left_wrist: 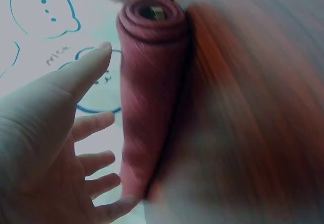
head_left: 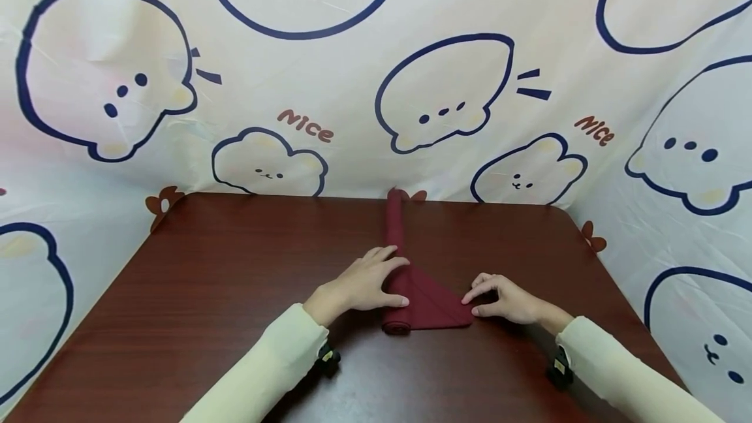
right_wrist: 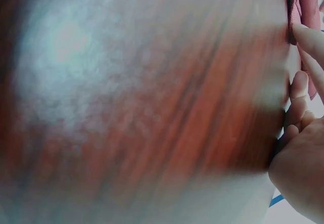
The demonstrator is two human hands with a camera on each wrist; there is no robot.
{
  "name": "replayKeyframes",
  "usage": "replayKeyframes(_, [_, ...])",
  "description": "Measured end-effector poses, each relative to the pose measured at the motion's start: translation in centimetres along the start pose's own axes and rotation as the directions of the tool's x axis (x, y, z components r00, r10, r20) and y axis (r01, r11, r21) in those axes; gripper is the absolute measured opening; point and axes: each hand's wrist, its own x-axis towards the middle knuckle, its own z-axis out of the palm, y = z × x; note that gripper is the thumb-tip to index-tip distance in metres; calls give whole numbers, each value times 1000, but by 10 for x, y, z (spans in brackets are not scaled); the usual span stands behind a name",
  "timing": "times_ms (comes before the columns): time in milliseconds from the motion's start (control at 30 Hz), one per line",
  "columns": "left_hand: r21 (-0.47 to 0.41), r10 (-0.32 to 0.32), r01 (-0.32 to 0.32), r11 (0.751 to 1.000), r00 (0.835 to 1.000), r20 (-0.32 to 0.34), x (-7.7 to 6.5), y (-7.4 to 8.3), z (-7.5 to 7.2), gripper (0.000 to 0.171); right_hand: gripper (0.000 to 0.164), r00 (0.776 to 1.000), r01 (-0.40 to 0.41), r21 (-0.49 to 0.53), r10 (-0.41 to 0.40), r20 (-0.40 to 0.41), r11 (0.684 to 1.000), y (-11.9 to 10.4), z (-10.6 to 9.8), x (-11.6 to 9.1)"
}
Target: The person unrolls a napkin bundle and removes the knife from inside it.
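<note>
A dark red cloth [head_left: 435, 302] lies on the table, its left side rolled into a long tube that runs toward the far edge. To the right of the roll a flat triangular flap spreads out. My left hand [head_left: 367, 279] is at the roll's left side, fingers spread and fingertips over its top. In the left wrist view the coiled end of the roll [left_wrist: 154, 77] shows, with the thumb and fingers of that hand beside it. My right hand [head_left: 508, 299] pinches the flap's right corner between thumb and index finger, the other fingers curled in.
The brown wooden table [head_left: 264, 247] reaches back to a pale curtain [head_left: 346, 83] printed with cartoon figures, which also hangs at both sides. The far end of the roll reaches the table's back edge. Dark wrist devices [head_left: 328, 356] sit at both cuffs.
</note>
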Motion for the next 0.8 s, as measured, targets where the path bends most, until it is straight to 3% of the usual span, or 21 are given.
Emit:
replayKeyframes(167, [88,35,-35,995,999,9,9,16,4,77,19,1000,5,-4,-5,7,1000,-3,0,-1])
replayKeyframes(367, [191,-19,5,982,997,75,14,20,11,73,19,1000,5,-21,-5,3,1000,-4,-3,-1])
replayKeyframes(800, [161,-33,21,987,997,75,0,2,4,70,19,1000,27,13,-27,0,1000,-3,-1,-1])
